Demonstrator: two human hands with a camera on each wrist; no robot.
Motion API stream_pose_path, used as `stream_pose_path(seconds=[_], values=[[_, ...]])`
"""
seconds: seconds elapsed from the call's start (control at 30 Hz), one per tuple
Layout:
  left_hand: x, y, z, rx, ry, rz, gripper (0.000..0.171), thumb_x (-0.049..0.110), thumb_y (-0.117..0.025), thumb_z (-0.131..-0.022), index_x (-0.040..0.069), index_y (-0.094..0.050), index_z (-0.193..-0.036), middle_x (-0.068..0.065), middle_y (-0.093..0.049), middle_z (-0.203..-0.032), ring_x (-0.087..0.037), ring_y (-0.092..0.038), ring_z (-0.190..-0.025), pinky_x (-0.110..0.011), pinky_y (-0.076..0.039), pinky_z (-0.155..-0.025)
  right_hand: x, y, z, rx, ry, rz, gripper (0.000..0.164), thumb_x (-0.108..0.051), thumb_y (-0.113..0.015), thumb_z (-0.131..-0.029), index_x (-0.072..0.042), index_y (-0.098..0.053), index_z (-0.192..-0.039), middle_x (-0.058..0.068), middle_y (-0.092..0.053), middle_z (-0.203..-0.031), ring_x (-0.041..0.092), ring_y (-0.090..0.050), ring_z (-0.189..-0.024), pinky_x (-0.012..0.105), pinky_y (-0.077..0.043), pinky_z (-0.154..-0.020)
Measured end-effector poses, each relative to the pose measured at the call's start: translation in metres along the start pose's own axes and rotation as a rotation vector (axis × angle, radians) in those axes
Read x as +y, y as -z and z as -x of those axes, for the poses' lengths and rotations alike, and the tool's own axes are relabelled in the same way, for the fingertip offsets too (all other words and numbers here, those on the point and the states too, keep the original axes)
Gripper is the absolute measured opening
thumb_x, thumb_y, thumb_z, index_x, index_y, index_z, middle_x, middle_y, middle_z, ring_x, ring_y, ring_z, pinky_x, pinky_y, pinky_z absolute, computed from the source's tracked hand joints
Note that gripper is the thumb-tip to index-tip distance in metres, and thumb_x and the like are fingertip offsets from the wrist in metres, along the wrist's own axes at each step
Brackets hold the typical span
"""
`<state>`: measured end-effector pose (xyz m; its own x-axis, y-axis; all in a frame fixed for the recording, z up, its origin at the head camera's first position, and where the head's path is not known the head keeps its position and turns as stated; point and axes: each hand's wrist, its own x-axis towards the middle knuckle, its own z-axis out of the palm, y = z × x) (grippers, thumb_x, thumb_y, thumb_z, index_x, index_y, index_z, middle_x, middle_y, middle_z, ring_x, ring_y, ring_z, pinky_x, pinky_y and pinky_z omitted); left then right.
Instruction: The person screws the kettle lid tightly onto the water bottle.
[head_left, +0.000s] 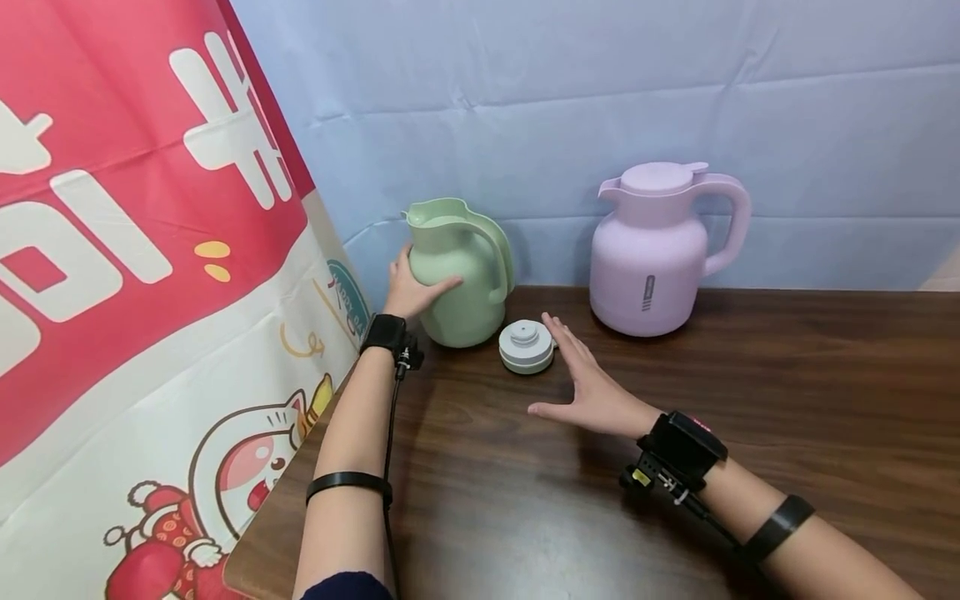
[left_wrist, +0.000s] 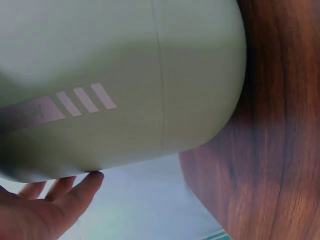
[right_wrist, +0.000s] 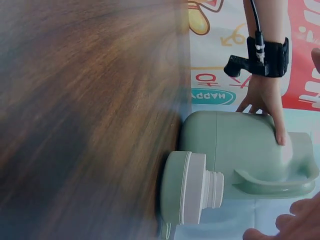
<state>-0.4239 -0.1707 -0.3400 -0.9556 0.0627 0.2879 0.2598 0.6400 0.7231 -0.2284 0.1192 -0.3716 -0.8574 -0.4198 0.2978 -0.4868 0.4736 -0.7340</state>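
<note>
A green thermos jug [head_left: 457, 292] stands on the wooden table with its top uncovered, its spout to the left and its handle to the right. My left hand [head_left: 414, 287] holds its body from the left, thumb across the front and fingers round the far side. The left wrist view shows the fingertips [left_wrist: 92, 177] against the jug's wall. Beside the jug lies its lid [head_left: 527, 347], upside down, with the pale threaded plug pointing up. My right hand [head_left: 592, 387] hovers just right of the lid, fingers extended and thumb spread, holding nothing.
A lilac thermos jug [head_left: 648, 271] with its lid on stands farther right, near the back edge of the table [head_left: 480, 500]. Behind the table hangs a pale blue cloth [head_left: 540, 108]. A red and white printed cloth [head_left: 150, 292] hangs along the left edge.
</note>
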Motion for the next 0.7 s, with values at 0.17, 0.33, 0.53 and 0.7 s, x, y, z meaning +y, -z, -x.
stream_pose_path(seconds=[0.17,0.33,0.53,0.7], values=[[0.001,0.011,0.013,-0.043,-0.033,-0.027,0.113,0.061,-0.076,-0.067,0.021,-0.012,-0.152,-0.016,-0.026,-0.140,-0.028,-0.037,-0.121,-0.048,-0.039,-0.095,0.001,0.001,0.002,0.024,-0.027,0.001,0.111,-0.042,-0.078,-0.077,-0.036,0.004,-0.151,0.000,0.004,-0.158,0.029,0.002,-0.143,0.065,-0.015,-0.105],[0.008,0.016,0.022,-0.066,-0.052,-0.049,0.111,0.061,-0.076,-0.067,0.020,-0.015,-0.150,-0.016,-0.028,-0.139,-0.029,-0.038,-0.122,-0.048,-0.039,-0.095,0.000,0.002,0.002,0.035,-0.055,-0.008,0.110,-0.044,-0.077,-0.077,-0.038,0.004,-0.151,0.001,0.004,-0.158,0.030,0.001,-0.143,0.065,-0.012,-0.105],[0.011,0.020,0.033,-0.068,-0.060,-0.049,0.111,0.062,-0.077,-0.065,0.018,-0.018,-0.149,-0.014,-0.030,-0.138,-0.027,-0.038,-0.122,-0.047,-0.040,-0.095,-0.001,-0.003,0.000,0.032,-0.025,-0.008,0.110,-0.042,-0.077,-0.077,-0.037,0.004,-0.151,0.002,0.003,-0.158,0.029,0.000,-0.143,0.064,-0.013,-0.105],[0.015,0.028,0.052,-0.091,-0.087,-0.053,0.108,0.059,-0.078,-0.066,0.018,-0.020,-0.147,-0.013,-0.030,-0.139,-0.025,-0.037,-0.123,-0.045,-0.040,-0.095,-0.005,-0.005,0.000,0.030,-0.016,-0.016,0.110,-0.041,-0.077,-0.078,-0.037,0.005,-0.151,0.003,0.003,-0.158,0.028,0.000,-0.143,0.065,-0.013,-0.105]])
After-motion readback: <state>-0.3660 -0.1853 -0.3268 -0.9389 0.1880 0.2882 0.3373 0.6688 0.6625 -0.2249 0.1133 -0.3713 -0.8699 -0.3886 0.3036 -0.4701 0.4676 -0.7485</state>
